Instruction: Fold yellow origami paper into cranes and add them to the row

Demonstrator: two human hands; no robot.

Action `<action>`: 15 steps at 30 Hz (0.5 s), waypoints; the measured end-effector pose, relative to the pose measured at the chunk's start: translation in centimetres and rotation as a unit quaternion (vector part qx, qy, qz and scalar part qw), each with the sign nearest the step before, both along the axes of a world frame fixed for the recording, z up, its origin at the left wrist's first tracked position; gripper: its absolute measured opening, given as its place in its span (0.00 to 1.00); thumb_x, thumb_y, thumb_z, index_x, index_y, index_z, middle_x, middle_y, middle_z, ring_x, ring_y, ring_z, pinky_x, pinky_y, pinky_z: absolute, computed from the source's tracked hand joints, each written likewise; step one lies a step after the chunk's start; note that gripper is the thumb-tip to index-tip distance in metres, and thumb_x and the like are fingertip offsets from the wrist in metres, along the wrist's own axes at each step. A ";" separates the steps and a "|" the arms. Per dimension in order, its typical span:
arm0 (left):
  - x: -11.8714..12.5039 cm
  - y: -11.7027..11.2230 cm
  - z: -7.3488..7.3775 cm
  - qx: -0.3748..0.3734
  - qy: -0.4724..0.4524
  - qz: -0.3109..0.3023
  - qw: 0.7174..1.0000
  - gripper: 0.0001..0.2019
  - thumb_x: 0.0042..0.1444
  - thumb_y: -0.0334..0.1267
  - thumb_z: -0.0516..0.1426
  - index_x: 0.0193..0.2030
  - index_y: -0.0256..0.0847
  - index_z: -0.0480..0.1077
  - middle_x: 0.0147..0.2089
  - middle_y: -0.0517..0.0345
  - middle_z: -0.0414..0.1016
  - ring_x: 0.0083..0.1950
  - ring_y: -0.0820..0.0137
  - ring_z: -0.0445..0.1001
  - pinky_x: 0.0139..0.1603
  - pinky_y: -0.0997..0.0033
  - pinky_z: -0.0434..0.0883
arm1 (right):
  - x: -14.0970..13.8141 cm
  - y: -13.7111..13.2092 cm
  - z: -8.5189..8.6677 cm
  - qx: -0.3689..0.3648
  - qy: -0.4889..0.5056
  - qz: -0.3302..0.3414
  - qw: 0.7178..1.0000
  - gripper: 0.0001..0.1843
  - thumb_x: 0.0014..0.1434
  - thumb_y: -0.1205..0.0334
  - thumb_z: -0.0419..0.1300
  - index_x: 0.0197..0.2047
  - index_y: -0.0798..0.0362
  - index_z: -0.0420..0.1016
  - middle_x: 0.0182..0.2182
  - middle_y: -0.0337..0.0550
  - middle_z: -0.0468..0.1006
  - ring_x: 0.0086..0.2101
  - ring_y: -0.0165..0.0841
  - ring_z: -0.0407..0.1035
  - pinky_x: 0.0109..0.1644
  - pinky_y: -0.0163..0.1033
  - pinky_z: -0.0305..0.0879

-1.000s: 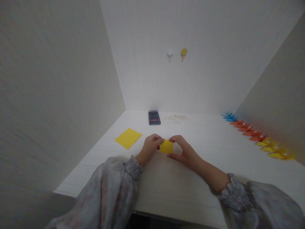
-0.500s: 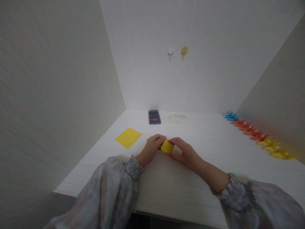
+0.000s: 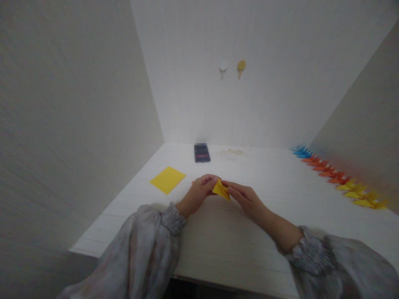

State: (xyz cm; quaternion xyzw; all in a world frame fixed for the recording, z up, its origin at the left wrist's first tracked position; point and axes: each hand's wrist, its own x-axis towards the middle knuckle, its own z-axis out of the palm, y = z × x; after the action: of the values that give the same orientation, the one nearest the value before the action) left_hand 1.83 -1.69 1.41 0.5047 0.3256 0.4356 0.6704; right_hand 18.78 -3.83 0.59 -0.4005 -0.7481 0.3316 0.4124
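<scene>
Between my two hands is a small piece of folded yellow origami paper (image 3: 221, 191), its layers partly spread and one corner pointing down toward me. My left hand (image 3: 202, 187) pinches its left side, thumb on top. On the other side my right hand (image 3: 245, 194) grips the right edge between thumb and fingers. Some fingertips are hidden behind the paper. A flat stack or sheet of yellow paper (image 3: 168, 180) lies on the table left of my left hand. A tiny orange bit (image 3: 193, 182) shows just beside the left hand.
A dark, blurred-out phone-like object (image 3: 202, 153) lies near the back wall. Along the right wall runs a row of folded paper cranes (image 3: 335, 176) in blue, orange and yellow. Two hooks, one white (image 3: 222, 66) and one yellow (image 3: 241, 65), are on the back wall above the white table (image 3: 218, 245).
The yellow paper has turned from a squarish face to a pointed, partly opened shape. My right thumb and fingers have shifted closer together along its right edge.
</scene>
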 end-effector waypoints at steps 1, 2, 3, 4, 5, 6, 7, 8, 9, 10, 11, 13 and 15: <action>0.0 0.0 0.0 -0.005 -0.003 -0.003 1.000 0.13 0.48 0.43 0.57 0.35 0.34 0.66 0.32 0.56 0.69 0.33 0.76 0.69 0.36 0.74 0.67 | 0.0 0.0 0.0 -0.005 0.002 0.002 1.000 0.19 0.59 0.56 0.49 0.51 0.50 0.69 0.48 0.44 0.72 0.49 0.36 0.66 0.55 0.46 0.59; 0.0 0.0 0.1 -0.009 -0.006 -0.007 1.000 0.13 0.48 0.42 0.57 0.34 0.33 0.66 0.32 0.57 0.69 0.32 0.76 0.68 0.36 0.75 0.66 | 0.0 0.1 0.0 -0.010 0.003 0.003 1.000 0.19 0.58 0.55 0.50 0.51 0.51 0.69 0.48 0.44 0.72 0.49 0.36 0.66 0.55 0.46 0.60; 0.0 0.0 0.1 -0.011 -0.009 -0.010 1.000 0.12 0.48 0.41 0.57 0.34 0.33 0.66 0.32 0.57 0.69 0.32 0.76 0.68 0.36 0.75 0.66 | 0.0 0.1 0.0 -0.015 0.004 0.004 1.000 0.19 0.58 0.55 0.50 0.50 0.51 0.69 0.48 0.44 0.73 0.48 0.36 0.66 0.54 0.46 0.60; 0.0 0.0 0.1 -0.014 -0.009 -0.009 1.000 0.12 0.48 0.41 0.57 0.34 0.33 0.66 0.31 0.57 0.69 0.32 0.77 0.68 0.35 0.76 0.66 | 0.0 0.1 0.0 -0.019 0.007 0.002 1.000 0.19 0.58 0.55 0.51 0.50 0.51 0.69 0.48 0.44 0.73 0.48 0.36 0.66 0.54 0.46 0.60; 0.0 0.0 0.1 -0.015 -0.006 -0.004 1.000 0.11 0.48 0.41 0.57 0.33 0.33 0.67 0.31 0.58 0.69 0.32 0.77 0.68 0.35 0.76 0.66 | 0.0 0.0 0.0 -0.025 0.011 0.000 1.000 0.19 0.57 0.54 0.51 0.50 0.51 0.70 0.48 0.44 0.73 0.48 0.36 0.66 0.55 0.46 0.59; 0.0 0.0 0.1 -0.015 -0.003 0.001 1.000 0.11 0.48 0.41 0.57 0.33 0.34 0.67 0.31 0.58 0.69 0.32 0.77 0.68 0.35 0.76 0.65 | 0.0 0.0 0.0 -0.031 0.018 -0.002 0.999 0.19 0.57 0.54 0.51 0.49 0.51 0.70 0.47 0.44 0.73 0.48 0.37 0.66 0.55 0.47 0.59; 0.0 0.0 0.1 -0.015 -0.002 0.006 1.000 0.11 0.48 0.41 0.57 0.33 0.34 0.67 0.31 0.58 0.69 0.31 0.77 0.68 0.35 0.76 0.65 | 0.0 0.0 0.0 -0.038 0.026 -0.005 0.999 0.19 0.57 0.54 0.51 0.49 0.50 0.70 0.47 0.44 0.73 0.48 0.37 0.66 0.55 0.47 0.59; 0.1 0.0 0.1 -0.015 -0.002 0.009 1.000 0.11 0.48 0.41 0.57 0.33 0.34 0.67 0.31 0.58 0.69 0.31 0.77 0.67 0.35 0.76 0.65 | 0.0 0.0 0.1 -0.046 0.035 -0.006 0.998 0.19 0.57 0.53 0.51 0.49 0.50 0.71 0.47 0.43 0.73 0.48 0.37 0.66 0.56 0.48 0.58; 0.1 0.0 0.0 -0.015 -0.004 0.008 1.000 0.11 0.47 0.41 0.57 0.34 0.34 0.67 0.31 0.58 0.69 0.31 0.77 0.68 0.35 0.76 0.65 | 0.0 0.0 0.1 -0.053 0.047 -0.006 0.997 0.19 0.57 0.53 0.51 0.48 0.50 0.71 0.47 0.43 0.74 0.48 0.37 0.66 0.56 0.48 0.57; 0.1 0.0 0.0 -0.017 -0.009 0.003 1.000 0.11 0.47 0.40 0.57 0.34 0.34 0.67 0.32 0.58 0.70 0.32 0.76 0.68 0.36 0.75 0.65 | 0.0 0.0 0.1 -0.061 0.061 -0.004 0.996 0.19 0.58 0.53 0.50 0.48 0.50 0.71 0.46 0.43 0.74 0.48 0.36 0.66 0.56 0.48 0.57; 0.1 0.0 0.0 -0.020 -0.014 -0.003 1.000 0.12 0.46 0.40 0.58 0.35 0.34 0.67 0.32 0.57 0.70 0.33 0.76 0.68 0.37 0.75 0.65 | 0.0 0.1 0.1 -0.067 0.075 0.000 0.995 0.18 0.58 0.53 0.50 0.47 0.49 0.72 0.46 0.42 0.74 0.49 0.36 0.66 0.57 0.48 0.56; 0.1 0.0 0.1 -0.028 -0.015 -0.009 0.999 0.12 0.45 0.38 0.59 0.35 0.34 0.67 0.33 0.56 0.71 0.33 0.75 0.69 0.37 0.74 0.64 | 0.0 0.2 0.0 -0.082 0.104 0.009 0.991 0.18 0.58 0.53 0.49 0.46 0.49 0.72 0.46 0.42 0.74 0.48 0.36 0.66 0.56 0.47 0.57; 0.1 -0.1 0.2 -0.031 0.003 0.001 1.000 0.11 0.44 0.37 0.59 0.34 0.35 0.67 0.32 0.57 0.71 0.31 0.76 0.69 0.35 0.75 0.64 | -0.2 0.4 -0.2 -0.095 0.128 0.012 0.987 0.18 0.59 0.52 0.48 0.45 0.49 0.73 0.45 0.42 0.75 0.46 0.37 0.67 0.54 0.46 0.59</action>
State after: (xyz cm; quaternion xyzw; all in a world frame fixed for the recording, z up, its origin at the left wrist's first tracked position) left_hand 1.92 -1.76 1.61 0.4845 0.3415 0.4245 0.6844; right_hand 18.63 -3.47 0.39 -0.3832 -0.6587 0.4550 0.4607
